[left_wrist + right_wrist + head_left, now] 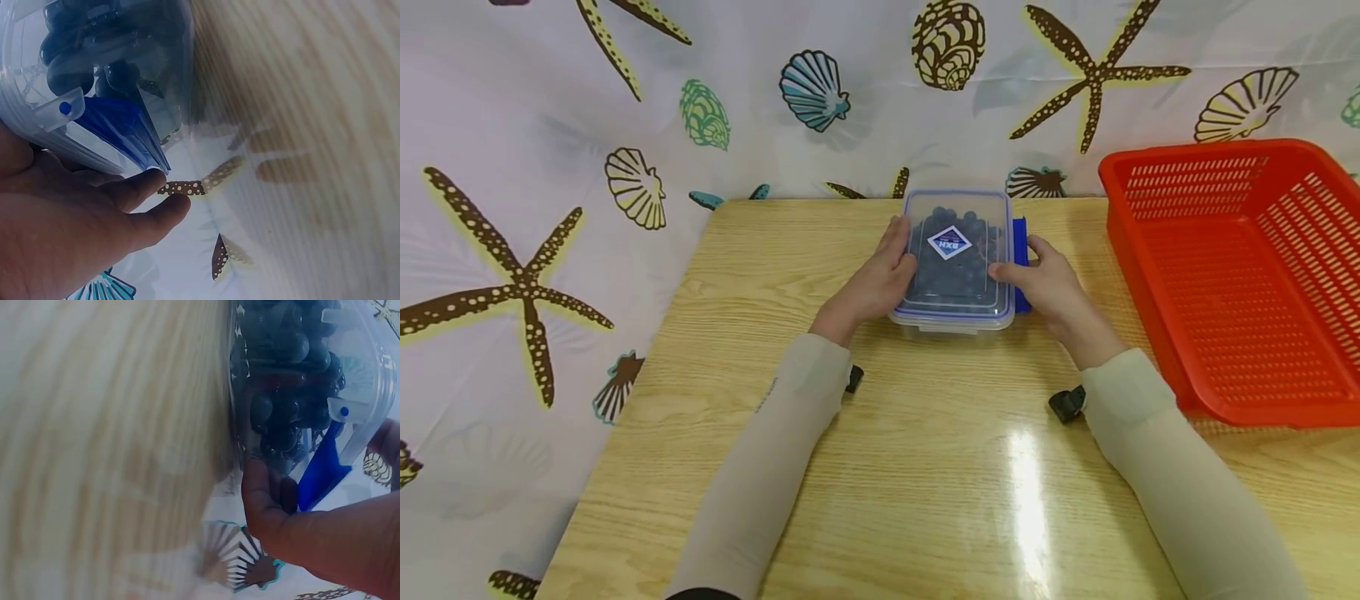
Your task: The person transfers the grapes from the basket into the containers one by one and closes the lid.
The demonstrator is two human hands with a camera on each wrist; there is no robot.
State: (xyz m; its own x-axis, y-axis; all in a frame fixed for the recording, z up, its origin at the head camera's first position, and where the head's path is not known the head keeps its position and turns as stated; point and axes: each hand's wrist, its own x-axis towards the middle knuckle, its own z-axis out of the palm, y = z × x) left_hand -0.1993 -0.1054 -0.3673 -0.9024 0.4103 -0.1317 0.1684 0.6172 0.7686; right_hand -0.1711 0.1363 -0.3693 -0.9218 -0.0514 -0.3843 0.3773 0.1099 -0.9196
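A clear plastic food container (958,250) with dark grapes (951,271) inside stands between the hands near the table's far edge. Its lid, with a blue seal and a diamond-shaped label (949,242), is on top. The left hand (876,279) holds the left side, thumb at the lid's edge; in the left wrist view its fingers lie beside a blue latch (119,125) that slants outward. From the right, the right hand (1048,279) grips the container, thumb on the lid and fingers around the side by another outward-slanting blue latch (325,472).
An orange-red plastic basket (1180,350) with slotted walls stands on the right of the wooden table (925,467). Behind and to the left hangs a white cloth (880,100) printed with shells and starfish.
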